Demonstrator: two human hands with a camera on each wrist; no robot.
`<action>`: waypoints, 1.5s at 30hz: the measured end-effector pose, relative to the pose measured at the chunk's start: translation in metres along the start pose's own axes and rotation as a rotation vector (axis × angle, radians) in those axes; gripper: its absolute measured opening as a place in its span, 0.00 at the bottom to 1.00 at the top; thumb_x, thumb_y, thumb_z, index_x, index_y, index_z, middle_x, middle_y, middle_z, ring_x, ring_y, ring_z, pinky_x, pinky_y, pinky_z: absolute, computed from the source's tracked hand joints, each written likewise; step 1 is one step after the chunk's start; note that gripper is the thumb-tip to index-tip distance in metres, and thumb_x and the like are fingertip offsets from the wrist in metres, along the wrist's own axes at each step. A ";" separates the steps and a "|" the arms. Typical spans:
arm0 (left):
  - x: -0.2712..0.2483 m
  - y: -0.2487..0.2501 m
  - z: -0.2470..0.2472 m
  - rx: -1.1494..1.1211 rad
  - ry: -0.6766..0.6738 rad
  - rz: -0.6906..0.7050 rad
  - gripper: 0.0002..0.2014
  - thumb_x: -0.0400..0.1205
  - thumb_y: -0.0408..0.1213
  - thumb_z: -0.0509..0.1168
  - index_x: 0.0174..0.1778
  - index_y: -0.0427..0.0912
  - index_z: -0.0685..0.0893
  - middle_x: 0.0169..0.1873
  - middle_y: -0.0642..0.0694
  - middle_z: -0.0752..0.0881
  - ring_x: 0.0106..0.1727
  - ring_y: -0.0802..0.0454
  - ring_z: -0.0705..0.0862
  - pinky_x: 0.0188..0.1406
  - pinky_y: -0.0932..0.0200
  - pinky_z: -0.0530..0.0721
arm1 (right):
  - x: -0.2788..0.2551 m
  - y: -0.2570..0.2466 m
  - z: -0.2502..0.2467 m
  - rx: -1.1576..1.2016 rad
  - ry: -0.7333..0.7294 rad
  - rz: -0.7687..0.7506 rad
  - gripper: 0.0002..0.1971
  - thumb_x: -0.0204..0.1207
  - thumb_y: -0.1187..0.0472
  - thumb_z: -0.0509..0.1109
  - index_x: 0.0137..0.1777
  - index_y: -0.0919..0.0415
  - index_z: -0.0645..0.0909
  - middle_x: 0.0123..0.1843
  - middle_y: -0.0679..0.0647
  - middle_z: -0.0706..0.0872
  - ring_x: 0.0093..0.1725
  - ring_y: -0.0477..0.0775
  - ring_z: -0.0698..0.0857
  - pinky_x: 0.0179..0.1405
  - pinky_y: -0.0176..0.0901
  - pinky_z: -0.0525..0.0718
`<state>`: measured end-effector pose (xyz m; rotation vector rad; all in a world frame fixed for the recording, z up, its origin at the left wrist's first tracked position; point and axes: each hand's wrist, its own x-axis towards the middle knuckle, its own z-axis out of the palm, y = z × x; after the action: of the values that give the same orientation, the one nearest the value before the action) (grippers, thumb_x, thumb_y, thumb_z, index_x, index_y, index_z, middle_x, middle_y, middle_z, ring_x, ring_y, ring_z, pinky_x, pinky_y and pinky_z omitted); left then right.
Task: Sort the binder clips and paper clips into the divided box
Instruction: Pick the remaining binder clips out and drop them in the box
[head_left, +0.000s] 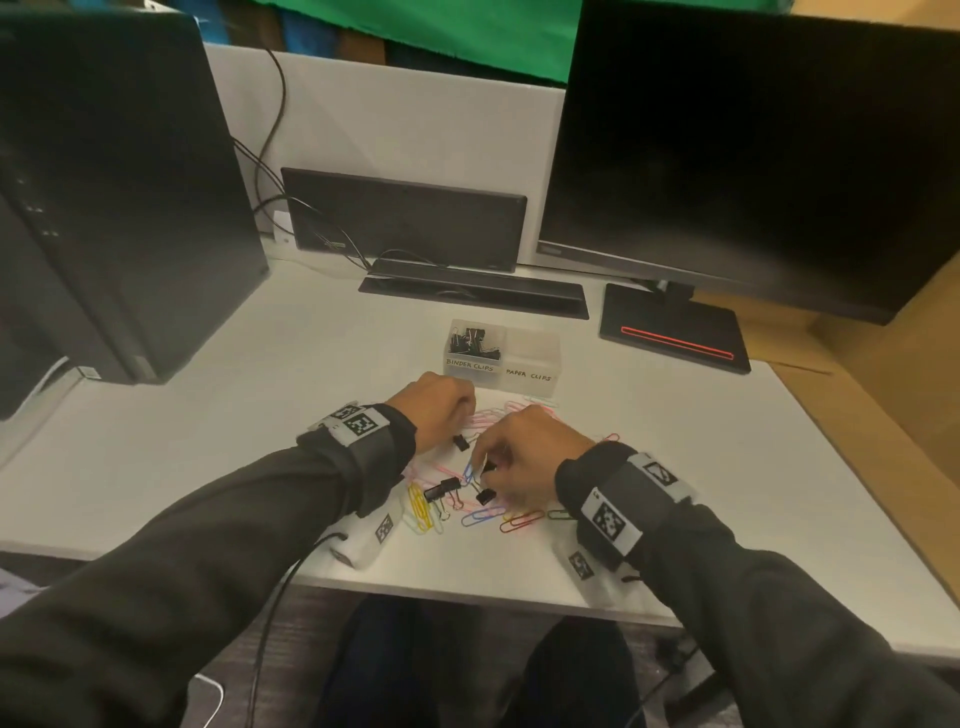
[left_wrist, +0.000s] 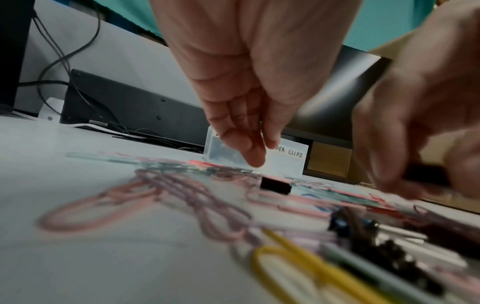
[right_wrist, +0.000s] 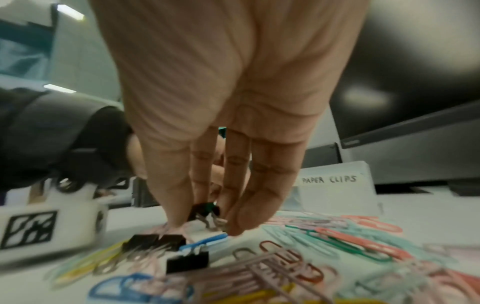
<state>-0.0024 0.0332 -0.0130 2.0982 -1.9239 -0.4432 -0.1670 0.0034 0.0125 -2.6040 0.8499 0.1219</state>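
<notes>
A clear divided box stands past my hands. Its left cell, marked BINDER CLIPS, holds several black binder clips; no clips show in the cell marked PAPER CLIPS. Coloured paper clips lie scattered on the white table. My right hand pinches a small black binder clip between thumb and fingers just above the pile. My left hand hangs with its fingers pointing down and holds nothing; a loose binder clip lies just below and to the right of its fingertips. Two more binder clips lie near my right hand.
A dark computer tower stands at the left and a monitor with its base at the right. A black panel and cables sit behind the box. The table's front edge is close to my wrists.
</notes>
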 end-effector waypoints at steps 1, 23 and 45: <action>0.001 0.000 0.000 -0.016 0.021 -0.010 0.12 0.83 0.32 0.55 0.51 0.40 0.84 0.51 0.39 0.88 0.51 0.39 0.84 0.51 0.53 0.82 | -0.003 -0.004 0.003 -0.034 -0.026 -0.018 0.10 0.71 0.60 0.70 0.49 0.51 0.90 0.40 0.49 0.88 0.41 0.49 0.81 0.42 0.37 0.80; -0.024 0.004 -0.019 -0.176 -0.098 -0.117 0.07 0.83 0.32 0.59 0.52 0.40 0.81 0.42 0.44 0.83 0.43 0.45 0.81 0.39 0.60 0.77 | 0.011 0.005 0.014 0.004 0.019 0.107 0.10 0.66 0.67 0.74 0.44 0.54 0.90 0.50 0.56 0.89 0.47 0.56 0.86 0.52 0.46 0.87; -0.054 -0.021 -0.006 -0.103 -0.247 -0.097 0.07 0.75 0.44 0.73 0.40 0.50 0.81 0.34 0.52 0.78 0.36 0.53 0.77 0.30 0.63 0.71 | 0.039 -0.025 0.021 -0.046 -0.028 0.029 0.10 0.72 0.65 0.72 0.53 0.62 0.88 0.54 0.62 0.87 0.51 0.63 0.86 0.50 0.48 0.85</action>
<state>0.0151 0.0887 -0.0136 2.1614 -1.8837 -0.8391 -0.1198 0.0088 -0.0060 -2.6272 0.8850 0.1878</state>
